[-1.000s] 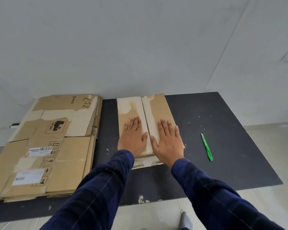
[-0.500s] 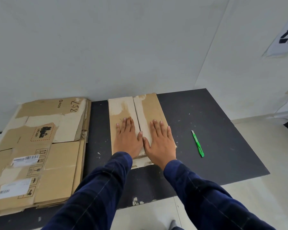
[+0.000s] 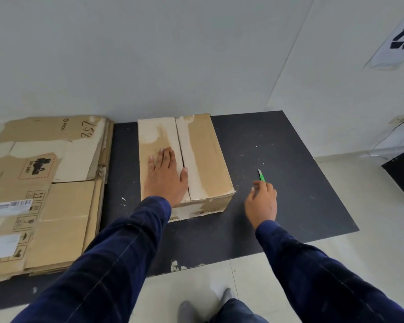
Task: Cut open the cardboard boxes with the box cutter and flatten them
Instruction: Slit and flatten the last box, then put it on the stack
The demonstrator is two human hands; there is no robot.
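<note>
Black work surface (image 3: 289,148): the bench for the whole job, its dark face speckled with pale scraps, set against the wall so that stock can be pushed back without sliding off

Stack of flattened cartons (image 3: 63,206): finished pieces laid at the left end, well apart from the cutting zone, presumably to leave the centre free for the blade

Cardboard box (image 3: 205,157): the current workpiece, near the middle of the surface just right of the stack, standing as a low box and not yet flattened. Its two top flaps meet along a seam running away from the viewer; whether tape still joins them cannot be told

Left hand (image 3: 166,178): laid palm-down on the left flap, fingers straight and together, thumb spread towards the seam. It holds nothing; the flat press most likely steadies the box and keeps the fingers clear of the seam

Right hand (image 3: 261,201): off the box, above the surface to its right, fingers loosely bent over the tool's handle. Whether they already grip it cannot be told

Box cutter (image 3: 261,176): green, lying right of the box; only its far end and blade tip show beyond the fingertips. Judged step: taking up the cutter for the seam
</note>
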